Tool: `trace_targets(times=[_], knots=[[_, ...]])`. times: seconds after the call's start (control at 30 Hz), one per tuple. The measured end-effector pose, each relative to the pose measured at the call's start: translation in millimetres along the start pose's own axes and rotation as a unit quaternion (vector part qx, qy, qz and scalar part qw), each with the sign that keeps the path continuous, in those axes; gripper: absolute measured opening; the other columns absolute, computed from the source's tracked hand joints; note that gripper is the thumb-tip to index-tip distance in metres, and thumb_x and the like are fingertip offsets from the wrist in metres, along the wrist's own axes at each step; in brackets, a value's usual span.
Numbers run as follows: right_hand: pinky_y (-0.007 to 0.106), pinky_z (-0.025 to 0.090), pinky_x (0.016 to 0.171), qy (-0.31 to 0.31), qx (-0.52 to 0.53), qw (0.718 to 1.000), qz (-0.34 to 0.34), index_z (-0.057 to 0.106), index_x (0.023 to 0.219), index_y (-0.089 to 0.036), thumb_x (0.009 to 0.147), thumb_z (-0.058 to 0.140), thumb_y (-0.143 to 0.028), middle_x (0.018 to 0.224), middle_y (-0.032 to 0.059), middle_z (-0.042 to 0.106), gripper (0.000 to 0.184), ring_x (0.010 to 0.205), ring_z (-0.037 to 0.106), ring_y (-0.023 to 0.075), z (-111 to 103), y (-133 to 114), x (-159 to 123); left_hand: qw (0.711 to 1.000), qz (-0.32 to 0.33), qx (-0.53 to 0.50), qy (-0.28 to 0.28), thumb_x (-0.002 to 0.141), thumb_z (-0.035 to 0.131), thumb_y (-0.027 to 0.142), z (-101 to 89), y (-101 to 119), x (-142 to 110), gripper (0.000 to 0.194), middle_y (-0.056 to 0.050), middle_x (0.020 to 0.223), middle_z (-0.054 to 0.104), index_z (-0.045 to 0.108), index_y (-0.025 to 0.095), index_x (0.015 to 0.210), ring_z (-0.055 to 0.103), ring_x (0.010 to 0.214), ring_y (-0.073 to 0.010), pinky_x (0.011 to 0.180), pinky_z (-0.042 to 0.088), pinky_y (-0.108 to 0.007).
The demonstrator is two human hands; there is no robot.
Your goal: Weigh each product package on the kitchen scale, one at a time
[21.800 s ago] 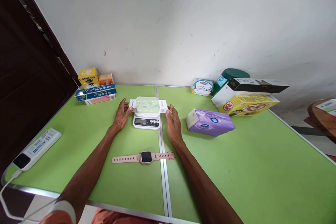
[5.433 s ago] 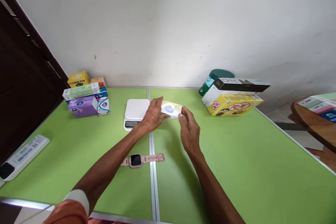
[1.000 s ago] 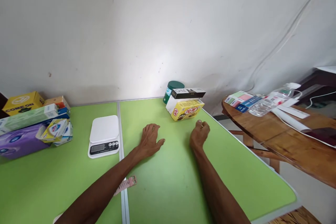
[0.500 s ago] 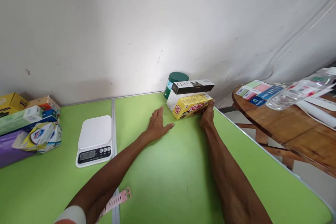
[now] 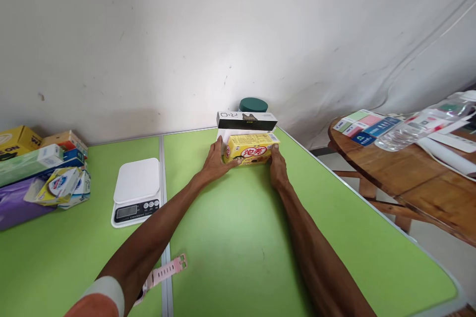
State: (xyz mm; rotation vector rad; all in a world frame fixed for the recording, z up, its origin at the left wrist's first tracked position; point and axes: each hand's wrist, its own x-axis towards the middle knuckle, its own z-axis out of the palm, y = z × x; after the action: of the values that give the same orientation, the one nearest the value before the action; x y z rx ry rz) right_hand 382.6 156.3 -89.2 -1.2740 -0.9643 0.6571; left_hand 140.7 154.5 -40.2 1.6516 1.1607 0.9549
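A yellow snack box (image 5: 250, 152) with red and white Chinese lettering lies lengthwise on the green table. Right behind it stands a taller black-and-white carton (image 5: 247, 123). My left hand (image 5: 214, 162) grips their left ends, its thumb on the front of the yellow box and its fingers beside the carton. At the other end, my right hand (image 5: 278, 167) holds the yellow box with the thumb near its upper corner; its other fingers are mostly hidden. Behind the carton shows the dark green lid of a jar (image 5: 253, 105), the rest largely covered.
A white kitchen scale (image 5: 137, 181) sits left of the table seam, with a pink-strapped watch (image 5: 163, 273) nearer me. Several boxes and packets (image 5: 29, 163) are heaped at far left. On the right, a wooden table (image 5: 420, 185) carries a plastic bottle (image 5: 397, 136) and cards.
The yellow box and the carton have shifted left and turned squarer to me, now hiding the jar's body. My left hand has closed onto their left end; my right hand moved left with them.
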Motion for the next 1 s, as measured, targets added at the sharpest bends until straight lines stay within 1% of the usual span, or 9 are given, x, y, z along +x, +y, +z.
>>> trace_targets(times=[0.1,0.2,0.4,0.53,0.67,0.73,0.83,0.9,1.0], knots=[[0.054,0.052,0.122,-0.022,-0.023,0.999,0.013,0.079,0.136,-0.018,0.092,0.051,-0.099,0.136,0.0145,0.081,0.096,0.135,0.071,0.0356,9,-11,-21,1.0,-0.003,-0.004,0.018,0.069,0.098,0.062,-11.4,-3,-14,0.132,-0.022,0.178,0.041,0.032,0.023,0.177,0.039,0.167,-0.0446,0.138,0.035,-0.055],[0.055,0.049,0.123,-0.035,-0.067,0.997,-0.012,0.078,0.135,-0.019,0.092,0.044,-0.101,0.142,0.016,0.078,0.098,0.137,0.068,0.0369,17,-24,-43,1.0,-0.01,0.001,0.028,0.067,0.1,0.056,-18.6,-3,-29,0.136,-0.024,0.178,0.04,0.029,0.019,0.178,0.037,0.168,-0.045,0.139,0.033,-0.055],[0.054,0.052,0.11,-0.013,-0.156,0.987,-0.02,0.075,0.122,-0.019,0.093,0.032,-0.102,0.129,0.019,0.077,0.098,0.121,0.068,0.0366,36,-45,-93,0.998,-0.041,-0.014,0.051,0.068,0.096,0.047,-8.6,4,-61,0.141,-0.028,0.182,0.03,0.016,0.013,0.179,0.028,0.173,-0.0446,0.143,0.025,-0.056],[0.052,0.053,0.107,0.008,-0.154,0.988,0.019,0.072,0.117,-0.021,0.092,0.035,-0.1,0.125,0.0166,0.077,0.091,0.117,0.069,0.0362,40,-56,-128,0.995,-0.053,-0.057,0.063,0.067,0.097,0.045,-3.0,9,-82,0.132,-0.027,0.178,0.038,0.025,0.017,0.174,0.032,0.171,-0.0446,0.14,0.03,-0.057],[0.051,0.052,0.104,0.0,-0.146,0.988,0.049,0.072,0.116,-0.022,0.091,0.04,-0.098,0.122,0.015,0.078,0.086,0.117,0.068,0.0364,41,-65,-163,0.993,-0.054,-0.058,0.085,0.067,0.095,0.044,-11.6,15,-116,0.126,-0.027,0.175,0.042,0.03,0.017,0.171,0.035,0.168,-0.0462,0.139,0.031,-0.061],[0.05,0.052,0.102,-0.013,-0.132,0.99,0.043,0.071,0.116,-0.022,0.093,0.043,-0.094,0.12,0.0139,0.078,0.08,0.116,0.068,0.0354,47,-72,-178,0.992,-0.05,-0.032,0.115,0.069,0.094,0.046,-21.7,21,-135,0.127,-0.028,0.175,0.04,0.027,0.016,0.172,0.033,0.169,-0.047,0.14,0.027,-0.064],[0.048,0.053,0.102,-0.045,-0.097,0.994,-0.022,0.071,0.12,-0.022,0.099,0.045,-0.086,0.123,0.0138,0.077,0.072,0.119,0.067,0.0339,71,-89,-193,0.982,-0.012,0.016,0.188,0.078,0.088,0.047,-48.5,31,-161,0.118,-0.024,0.174,0.041,0.025,0.019,0.174,0.034,0.17,-0.0432,0.141,0.025,-0.061],[0.049,0.054,0.104,-0.075,-0.067,0.993,-0.064,0.07,0.126,-0.022,0.103,0.046,-0.081,0.128,0.0148,0.076,0.068,0.121,0.066,0.0338,97,-102,-199,0.97,0.012,0.047,0.237,0.082,0.084,0.04,-74.9,33,-174,0.109,-0.019,0.172,0.044,0.028,0.023,0.173,0.038,0.167,-0.04,0.141,0.027,-0.059],[0.052,0.056,0.108,-0.138,-0.016,0.986,-0.092,0.069,0.134,-0.024,0.104,0.047,-0.08,0.135,0.016,0.075,0.068,0.125,0.068,0.0349,143,-115,-206,0.952,0.016,0.085,0.294,0.082,0.078,0.03,-120.2,27,-191,0.1,-0.016,0.163,0.053,0.034,0.025,0.171,0.049,0.157,-0.0381,0.137,0.035,-0.059]])
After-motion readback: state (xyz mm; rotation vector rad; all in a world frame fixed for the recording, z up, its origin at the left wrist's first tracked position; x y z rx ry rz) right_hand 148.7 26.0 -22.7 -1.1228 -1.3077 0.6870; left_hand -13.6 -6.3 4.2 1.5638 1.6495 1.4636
